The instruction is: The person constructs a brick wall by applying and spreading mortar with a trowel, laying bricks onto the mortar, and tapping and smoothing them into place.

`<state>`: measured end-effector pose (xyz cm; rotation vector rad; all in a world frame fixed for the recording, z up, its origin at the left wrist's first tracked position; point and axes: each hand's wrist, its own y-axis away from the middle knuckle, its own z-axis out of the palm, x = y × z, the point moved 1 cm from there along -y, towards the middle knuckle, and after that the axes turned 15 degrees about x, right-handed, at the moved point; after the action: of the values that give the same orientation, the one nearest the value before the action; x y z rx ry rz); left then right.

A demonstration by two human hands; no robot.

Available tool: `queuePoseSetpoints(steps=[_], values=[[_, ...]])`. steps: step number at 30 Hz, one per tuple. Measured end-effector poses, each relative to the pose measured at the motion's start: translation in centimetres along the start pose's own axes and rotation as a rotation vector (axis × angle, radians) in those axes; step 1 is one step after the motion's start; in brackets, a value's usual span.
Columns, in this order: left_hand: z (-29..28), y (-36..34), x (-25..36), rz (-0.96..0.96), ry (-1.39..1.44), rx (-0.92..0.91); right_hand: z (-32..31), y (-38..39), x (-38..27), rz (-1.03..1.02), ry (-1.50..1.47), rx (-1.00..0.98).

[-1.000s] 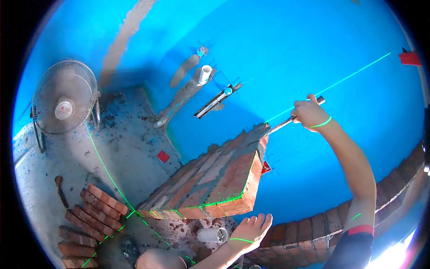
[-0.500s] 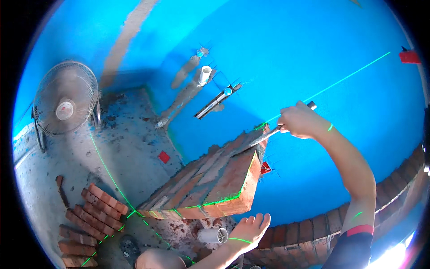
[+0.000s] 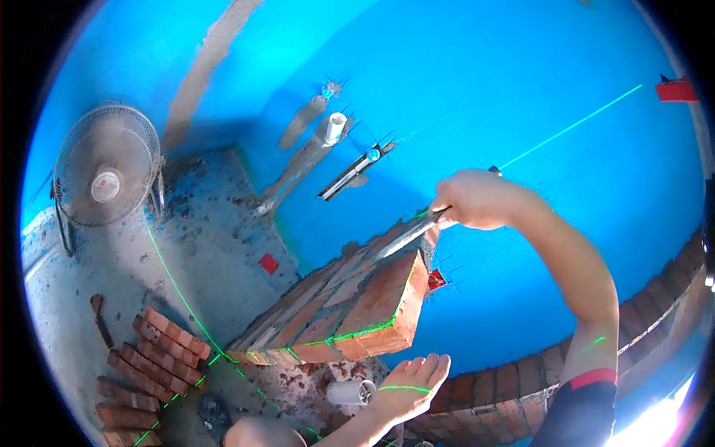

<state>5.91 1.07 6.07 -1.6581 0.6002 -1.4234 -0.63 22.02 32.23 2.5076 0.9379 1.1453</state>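
Observation:
My right hand (image 3: 480, 200) is closed round the handle of a trowel (image 3: 406, 240). The trowel's narrow blade slants down to the left, against the face of a low brick wall (image 3: 376, 294) near its upper right end. Grey mortar fills the wall's joints, and a green laser line crosses its near edge. My left hand (image 3: 410, 389) is below the wall's near end, its fingers stretched out and nothing visible in it. Beside that hand, a white plastic pipe (image 3: 350, 392) sticks up.
A stack of loose bricks (image 3: 160, 350) lies at the lower left. Farther back stands a round fan (image 3: 106, 167) on the concrete floor. A white pipe stub (image 3: 335, 128) projects from the blue wall (image 3: 477, 97). A curved row of bricks (image 3: 514, 380) runs along the right.
My right hand has moved left with the trowel, whose blade stays at the brick wall's upper right. My left hand has hardly moved.

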Motion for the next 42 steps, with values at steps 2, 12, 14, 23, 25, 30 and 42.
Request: queuePoseSetpoints(steps=[2, 12, 14, 23, 25, 30, 42], values=[[-0.4, -0.1, -0.1, -0.013, -0.013, -0.011, 0.7, -0.4, 0.5, 0.058, 0.266, 0.014], [-2.7, -2.7, 0.3, 0.098, -0.018, 0.154, 5.7, 3.5, 13.8, 0.318, 0.638, 0.228], [-3.6, -2.7, 0.6, 0.139, -0.091, 0.234, 6.7, 6.3, 15.5, 0.424, 0.653, 0.321], [-10.1, -5.3, -0.2, -0.104, -0.483, 0.348, 8.9, 13.8, 14.5, 0.574, 0.444, 0.532], [-10.7, -5.0, -1.4, -0.250, -0.410, 0.302, 9.0, 13.6, 13.0, 0.533, 0.406, 0.572], [-10.1, -5.2, -1.8, -0.391, -0.326, 0.219, 6.9, 16.6, 9.8, 0.629, 0.012, 0.484], [-9.7, -5.8, -3.0, -0.592, -0.239, 0.153, 10.4, 22.5, 13.3, 0.539, -0.455, 0.452]])
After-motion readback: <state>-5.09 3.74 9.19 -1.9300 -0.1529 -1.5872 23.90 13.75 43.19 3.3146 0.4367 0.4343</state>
